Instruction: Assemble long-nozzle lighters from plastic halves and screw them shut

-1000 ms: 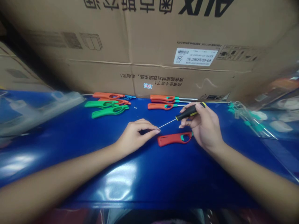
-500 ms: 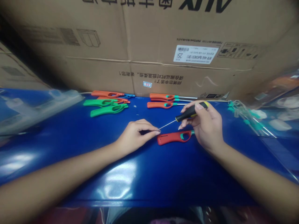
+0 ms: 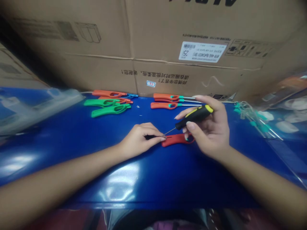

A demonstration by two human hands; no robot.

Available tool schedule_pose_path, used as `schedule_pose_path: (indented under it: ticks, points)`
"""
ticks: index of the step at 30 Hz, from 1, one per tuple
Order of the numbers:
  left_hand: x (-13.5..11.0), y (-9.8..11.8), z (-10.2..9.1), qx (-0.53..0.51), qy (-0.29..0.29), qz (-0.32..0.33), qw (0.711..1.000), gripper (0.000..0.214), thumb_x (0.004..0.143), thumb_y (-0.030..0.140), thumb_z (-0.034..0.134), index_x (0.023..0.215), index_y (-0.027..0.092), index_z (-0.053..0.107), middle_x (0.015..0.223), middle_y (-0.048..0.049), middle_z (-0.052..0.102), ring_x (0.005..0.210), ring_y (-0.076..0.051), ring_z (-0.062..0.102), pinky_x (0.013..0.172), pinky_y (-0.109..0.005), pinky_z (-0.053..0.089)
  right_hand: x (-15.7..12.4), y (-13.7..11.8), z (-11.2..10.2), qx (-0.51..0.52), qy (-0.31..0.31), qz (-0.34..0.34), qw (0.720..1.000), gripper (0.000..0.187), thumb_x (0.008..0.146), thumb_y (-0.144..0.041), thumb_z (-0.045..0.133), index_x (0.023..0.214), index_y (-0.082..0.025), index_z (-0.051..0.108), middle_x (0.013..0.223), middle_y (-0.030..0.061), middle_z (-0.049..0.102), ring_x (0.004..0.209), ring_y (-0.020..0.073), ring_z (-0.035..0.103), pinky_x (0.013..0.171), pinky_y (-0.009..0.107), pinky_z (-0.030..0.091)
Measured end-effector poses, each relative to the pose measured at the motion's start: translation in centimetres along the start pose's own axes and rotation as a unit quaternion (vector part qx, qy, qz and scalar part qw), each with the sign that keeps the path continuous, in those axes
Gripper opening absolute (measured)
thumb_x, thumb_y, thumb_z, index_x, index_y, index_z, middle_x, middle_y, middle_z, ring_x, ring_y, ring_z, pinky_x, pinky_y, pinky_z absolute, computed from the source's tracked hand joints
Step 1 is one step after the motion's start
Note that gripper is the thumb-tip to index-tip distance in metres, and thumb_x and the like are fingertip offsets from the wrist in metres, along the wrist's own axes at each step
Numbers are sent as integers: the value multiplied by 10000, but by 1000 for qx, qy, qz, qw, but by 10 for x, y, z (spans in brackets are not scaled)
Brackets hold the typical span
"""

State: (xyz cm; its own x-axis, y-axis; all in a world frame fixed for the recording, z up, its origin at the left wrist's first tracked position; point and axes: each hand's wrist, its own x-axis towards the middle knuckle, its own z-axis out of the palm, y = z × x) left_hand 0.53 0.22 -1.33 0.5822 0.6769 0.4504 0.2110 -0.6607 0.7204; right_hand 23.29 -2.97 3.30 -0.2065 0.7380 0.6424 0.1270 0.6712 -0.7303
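Observation:
My right hand (image 3: 212, 131) holds a screwdriver (image 3: 195, 115) by its black and yellow handle, its thin shaft slanting down to the left. The thumb and fingertips of my left hand (image 3: 141, 139) are pinched together at the shaft's tip. Whatever they hold there is too small and hidden to make out. Just under the tip lies a red long-necked lighter (image 3: 175, 140) on the blue table (image 3: 153, 182). A slot shows in its handle, while my right hand covers its neck and part of the trigger loop.
Orange lighters with metal necks (image 3: 165, 105) lie by the cardboard box (image 3: 96, 70). Left of them are green lighter bodies (image 3: 110, 110) and orange lighter bodies (image 3: 107, 93). Tiny metal pieces (image 3: 138, 107) sit between. Metal tubes with green parts (image 3: 266, 124) lie at right.
The screwdriver and my right hand have come slightly left and lower, and the right fingers have shifted on the handle. My left pinch stays close to the lighter's end. The view has tilted slightly.

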Motion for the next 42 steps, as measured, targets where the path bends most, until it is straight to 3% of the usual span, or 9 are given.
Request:
schedule_pose_path:
  ticks: [5,10,13,18,23,28,42]
  points:
    - [1,0,0,-3,-17,41,999,83,900,213,745,955,194,806,895,-42,798,834,-156,708,812,-286,558,-2,-2,-2,-14,-44,2,999,560,985,-351,615,1484,-429,371,1053,34,702,839,205,717,664,387,651]
    - [1,2,-1,18,-27,37,999,374,827,316,826,1168,187,738,1094,-76,765,1017,-196,697,958,-341,545,0,0,0,-40,11,-57,998,502,989,-299,599,1429,-397,378,1100,39,680,820,199,713,628,366,636]
    - [-1,0,0,30,-54,33,998,460,839,329,811,1263,202,689,1207,-90,730,1120,-219,677,1024,-368,530,1,2,2,-49,27,-50,997,451,967,-290,639,1356,-360,421,1057,34,680,813,190,712,625,347,635]
    - [-3,-3,1,44,-88,50,994,433,891,233,724,1317,206,648,1271,-99,709,1186,-233,656,1061,-399,518,-2,1,3,-40,33,9,999,454,915,-321,711,1290,-364,458,992,28,673,794,201,716,601,355,643]
    - [-1,-2,1,44,-98,63,992,404,909,225,701,1308,194,648,1243,-110,720,1169,-235,661,1052,-415,522,-4,2,4,-43,28,12,999,447,909,-313,705,1279,-350,456,1240,75,627,824,193,725,591,349,651]
    - [-1,-4,1,48,-110,54,991,366,921,239,692,1281,184,658,1234,-115,723,1151,-240,669,1041,-421,523,-5,6,3,-37,15,9,999,458,890,-287,721,1266,-355,470,1338,77,587,827,188,730,601,349,651]
    - [0,-5,1,54,-112,64,990,352,926,243,691,1271,182,654,1225,-108,730,1140,-234,676,1025,-403,519,-6,8,4,-18,11,0,1000,484,874,-290,746,1268,-374,480,1262,62,640,823,195,730,603,357,653]
